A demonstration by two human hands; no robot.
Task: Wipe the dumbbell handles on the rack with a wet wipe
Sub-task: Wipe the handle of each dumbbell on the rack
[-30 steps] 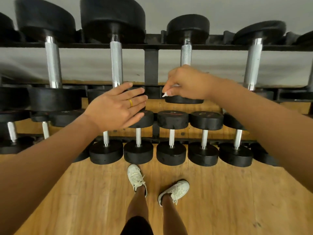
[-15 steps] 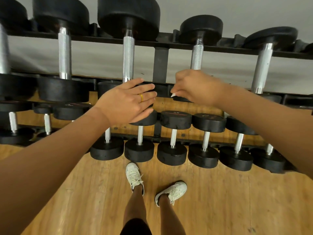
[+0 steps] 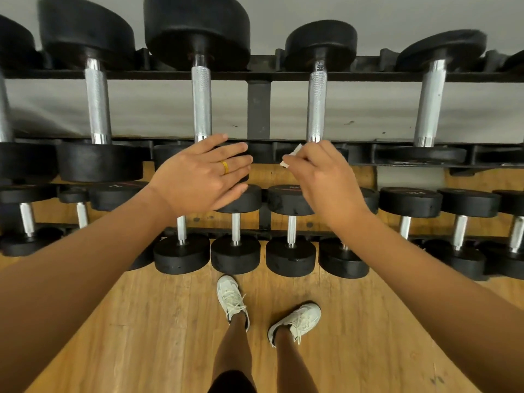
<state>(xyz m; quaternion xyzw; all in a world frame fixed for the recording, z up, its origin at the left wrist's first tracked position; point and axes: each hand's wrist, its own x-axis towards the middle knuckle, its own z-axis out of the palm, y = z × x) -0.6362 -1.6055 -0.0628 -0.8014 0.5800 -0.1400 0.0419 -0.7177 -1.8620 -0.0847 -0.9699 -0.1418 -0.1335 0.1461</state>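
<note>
A black rack [image 3: 258, 109] carries two rows of black dumbbells with knurled silver handles. My right hand [image 3: 320, 177] pinches a small white wet wipe [image 3: 292, 156], just below the near end of one upper handle [image 3: 317, 104]. That hand is off the handle now. My left hand [image 3: 204, 177], wearing a yellow ring, lies flat with straight fingers over the near head of the neighbouring dumbbell, under its handle [image 3: 201, 100]. Most of that head is hidden by the hand.
Smaller dumbbells [image 3: 290, 228] fill the lower row near the wooden floor [image 3: 141, 321]. My feet in white sneakers [image 3: 232, 299] stand just in front of them. Larger dumbbells [image 3: 97, 103] extend left and right along the upper row.
My right hand has slid down off the handle toward me, and the wipe now shows at its fingertips. The view shifted slightly. My left hand stays flat on the dumbbell head.
</note>
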